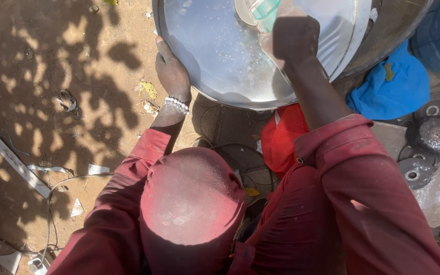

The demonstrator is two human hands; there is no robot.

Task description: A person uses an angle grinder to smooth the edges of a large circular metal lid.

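1. Gripping the rim, the left hand held the big round metal pan at about its nine o'clock edge, thumb hooked over the lip and the other fingers hidden under it.
2. The right hand lay inside the pan toward one o'clock, clenched around a pale green bottle whose neck tipped toward eleven o'clock; how the fingertips sat could not be told, since the back of the hand faced the camera.
3. The pan sat tilted, its shiny inside turned to the person, its face speckled with white spots and spanning from the left hand across to the right forearm.
4. So the bottle was the right hand's alone, well apart from the left, which only steadied the rim.
5. Below the pan, at six o'clock, a red cloth showed; a blue cloth lay at three o'clock, with grey grinding discs beyond it on the sandy ground.
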